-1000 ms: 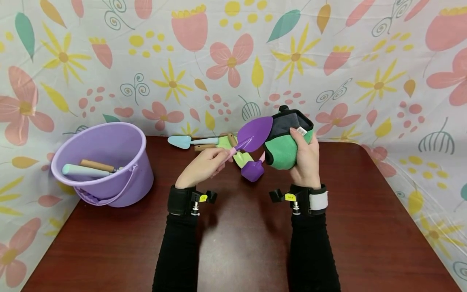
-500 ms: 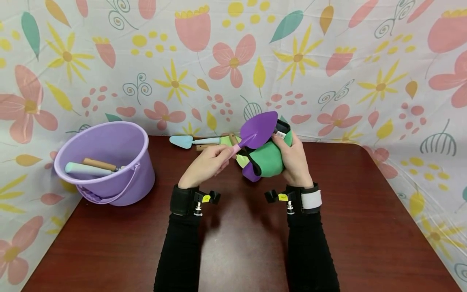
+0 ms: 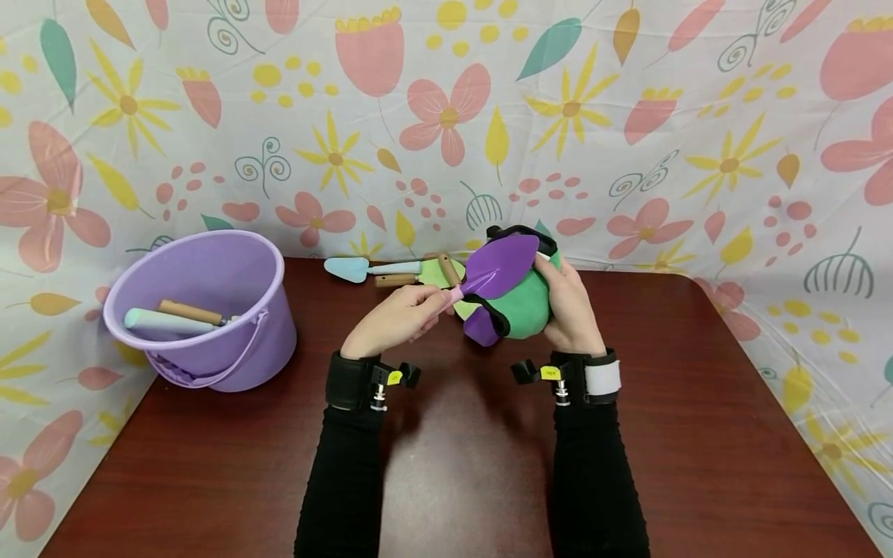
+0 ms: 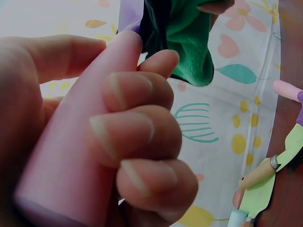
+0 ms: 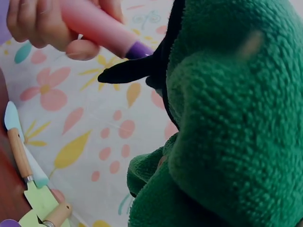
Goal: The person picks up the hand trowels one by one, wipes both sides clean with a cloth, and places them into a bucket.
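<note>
My left hand (image 3: 401,318) grips a trowel by its pink handle (image 4: 71,156), fingers curled round it. The trowel's purple blade (image 3: 504,265) points up and right. Held in my right hand (image 3: 574,308) is a fuzzy green cloth (image 3: 532,308) with black edging, folded round behind the blade. In the right wrist view the cloth (image 5: 227,123) fills much of the picture and hides the right fingers. The blade's tip end lies close to the right thumb, overlapping the cloth in the head view.
Behind the hands lie a light blue trowel (image 3: 349,269), a lime green tool (image 3: 434,273) with a wooden handle (image 3: 449,271), and a purple tool head (image 3: 481,327). A lilac bucket (image 3: 244,360) at left contains a mint handle (image 3: 163,321) and a wooden one (image 3: 190,312). A floral sheet hangs behind.
My right hand has brought the green cloth left and behind the purple blade, covering more of it from the back. The trowel has shifted slightly right and its blade sits a little lower.
</note>
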`<state>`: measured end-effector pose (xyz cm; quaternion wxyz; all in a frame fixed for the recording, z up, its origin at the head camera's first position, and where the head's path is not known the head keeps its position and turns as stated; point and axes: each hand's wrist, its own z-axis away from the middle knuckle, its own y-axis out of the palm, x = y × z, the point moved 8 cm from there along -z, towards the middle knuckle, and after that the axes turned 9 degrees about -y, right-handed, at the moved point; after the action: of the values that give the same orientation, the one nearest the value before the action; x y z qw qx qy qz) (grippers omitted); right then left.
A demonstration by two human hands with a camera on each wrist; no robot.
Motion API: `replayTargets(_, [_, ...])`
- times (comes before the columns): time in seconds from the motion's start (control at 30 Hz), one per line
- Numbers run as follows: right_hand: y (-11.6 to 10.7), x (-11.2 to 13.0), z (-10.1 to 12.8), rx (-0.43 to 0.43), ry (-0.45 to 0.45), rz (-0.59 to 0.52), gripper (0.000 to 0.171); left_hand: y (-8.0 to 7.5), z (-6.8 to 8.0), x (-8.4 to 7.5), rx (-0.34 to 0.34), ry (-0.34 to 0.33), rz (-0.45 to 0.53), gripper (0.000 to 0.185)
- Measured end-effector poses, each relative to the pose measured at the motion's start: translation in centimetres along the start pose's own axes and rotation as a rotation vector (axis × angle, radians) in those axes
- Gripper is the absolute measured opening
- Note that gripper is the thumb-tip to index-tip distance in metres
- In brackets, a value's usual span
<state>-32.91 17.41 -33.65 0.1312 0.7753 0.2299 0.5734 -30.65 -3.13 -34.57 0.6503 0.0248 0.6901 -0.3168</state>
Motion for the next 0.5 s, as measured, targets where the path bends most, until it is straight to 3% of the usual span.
replayTargets(0.5, [-1.7, 1.8, 0.4, -0.057, -0.023, -0.037, 0.037, -0.2, -0.2, 0.8, -0.011, -0.048, -0.009, 0.042])
